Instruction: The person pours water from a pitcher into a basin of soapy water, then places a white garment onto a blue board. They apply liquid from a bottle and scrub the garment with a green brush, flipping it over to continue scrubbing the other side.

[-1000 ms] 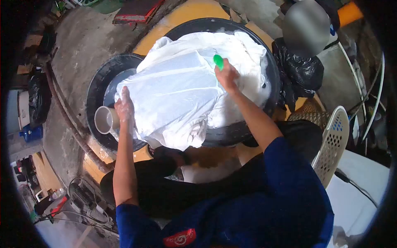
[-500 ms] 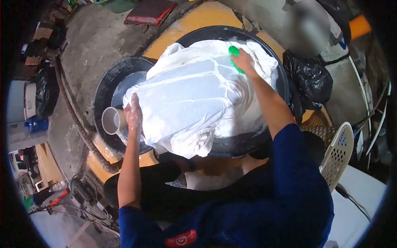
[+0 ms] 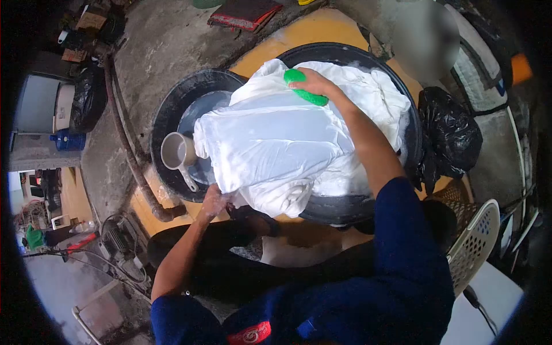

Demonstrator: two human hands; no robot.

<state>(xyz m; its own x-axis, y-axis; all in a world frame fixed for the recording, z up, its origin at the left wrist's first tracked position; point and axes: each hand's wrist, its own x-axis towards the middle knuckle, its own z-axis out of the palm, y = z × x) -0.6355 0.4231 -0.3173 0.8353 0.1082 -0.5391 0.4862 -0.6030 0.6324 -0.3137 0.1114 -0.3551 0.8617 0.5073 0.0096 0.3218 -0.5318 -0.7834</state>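
Observation:
A wet white cloth (image 3: 270, 138), perhaps a garment, lies spread over a large black tub (image 3: 339, 215) and partly over a smaller black basin (image 3: 164, 109). My right hand (image 3: 315, 83) grips a green scrub brush (image 3: 313, 98) and presses it on the far part of the cloth. At the near left corner of the cloth, my left hand (image 3: 214, 202) has its fingers closed on the edge; the fingertips are partly hidden. A light-coloured dipper (image 3: 178, 150) with a handle sits in the smaller basin, to the left of the cloth.
A black plastic bag (image 3: 451, 129) stands right of the large tub, and a perforated plastic chair (image 3: 477, 241) is near my right elbow. Long pipes (image 3: 129, 138) run along the floor at left, above a motor (image 3: 121, 244). Another person is at the upper right.
My left hand has moved down from the cloth's left side to its near corner. My right hand has brought the brush leftward over the cloth. The whole view has shifted slightly.

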